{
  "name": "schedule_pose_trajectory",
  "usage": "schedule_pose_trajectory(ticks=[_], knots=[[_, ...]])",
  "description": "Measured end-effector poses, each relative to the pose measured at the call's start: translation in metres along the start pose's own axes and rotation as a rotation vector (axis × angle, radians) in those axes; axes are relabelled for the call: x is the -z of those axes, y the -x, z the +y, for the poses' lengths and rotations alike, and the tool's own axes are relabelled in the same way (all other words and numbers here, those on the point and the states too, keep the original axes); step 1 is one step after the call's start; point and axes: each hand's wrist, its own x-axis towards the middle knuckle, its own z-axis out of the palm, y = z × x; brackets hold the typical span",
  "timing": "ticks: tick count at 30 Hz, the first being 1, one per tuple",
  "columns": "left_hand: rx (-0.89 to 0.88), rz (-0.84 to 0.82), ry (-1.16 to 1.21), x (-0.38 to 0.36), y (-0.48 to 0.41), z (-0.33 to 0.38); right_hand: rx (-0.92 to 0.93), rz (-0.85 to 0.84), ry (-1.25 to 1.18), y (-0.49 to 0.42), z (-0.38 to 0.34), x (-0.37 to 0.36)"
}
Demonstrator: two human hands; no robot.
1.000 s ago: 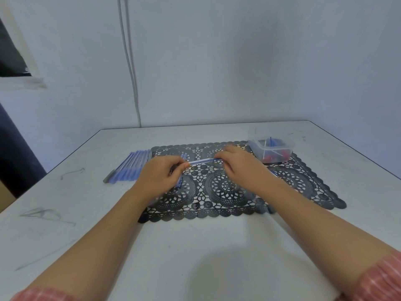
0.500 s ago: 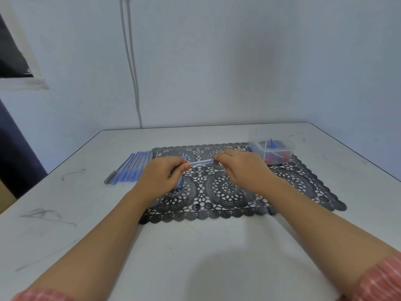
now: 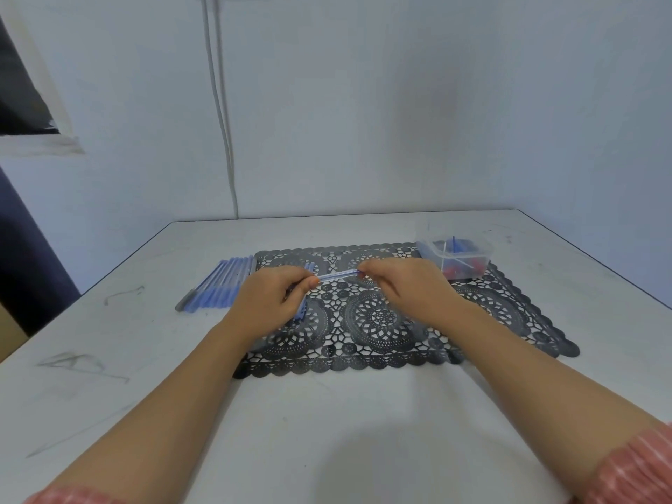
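Pale walls meet behind a white table (image 3: 363, 431), on which a black lace placemat (image 3: 381, 321) is spread. Just above the mat's middle a blue pen (image 3: 338, 275) is held nearly level between both hands. Its 9 o'clock end is gripped by the curled fingers of the left hand (image 3: 269, 303), and its 3 o'clock end is pinched by the fingertips of the right hand (image 3: 403, 285).

What is being fitted at that end cannot be told, since the joint is hidden by the fingers. For the step to be done well, the barrel should be steadied by the left hand and any push or twist given straight along its axis, so that the thin tube is not bent.

The pen is seen to be slim, straight and translucent, with a darker tip at 3 o'clock.

A row of like pens (image 3: 225, 285) is laid at the mat's 9 o'clock edge, and a clear container (image 3: 456, 258) of small red and blue parts is set at 2 o'clock.
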Motion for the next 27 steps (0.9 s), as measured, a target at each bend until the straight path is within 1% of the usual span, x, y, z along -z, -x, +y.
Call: schedule_pose_trajectory(ticks=[2,6,9,11,15,19,23,27], knots=[[0.005,0.012,0.011,0.0006,-0.0004,0.0,-0.029,0.041,-0.034,-0.0003,-0.0016,0.0],[0.031,0.015,0.007,0.0008,0.0001,-0.0008,-0.117,0.098,-0.028,0.0001,-0.0049,0.0031],[0.065,0.037,-0.006,0.0017,0.0003,-0.0011,-0.15,0.178,-0.138,0.0013,-0.004,0.0025],[0.091,0.046,-0.014,0.002,-0.0001,-0.0013,-0.163,0.196,-0.157,0.0002,-0.002,0.0009],[0.113,0.063,-0.031,0.0026,-0.0003,-0.0029,-0.234,0.106,-0.148,-0.0033,-0.001,-0.0029],[0.133,0.102,-0.05,0.0035,0.0005,-0.005,-0.224,0.031,-0.162,-0.0037,0.0021,-0.0057],[0.143,0.112,-0.06,0.0026,-0.0004,-0.0067,-0.285,-0.09,-0.191,-0.0053,-0.0005,-0.0052],[0.146,0.112,-0.07,0.0021,0.0001,-0.0073,-0.298,-0.184,-0.141,-0.0058,-0.0058,-0.0029]])
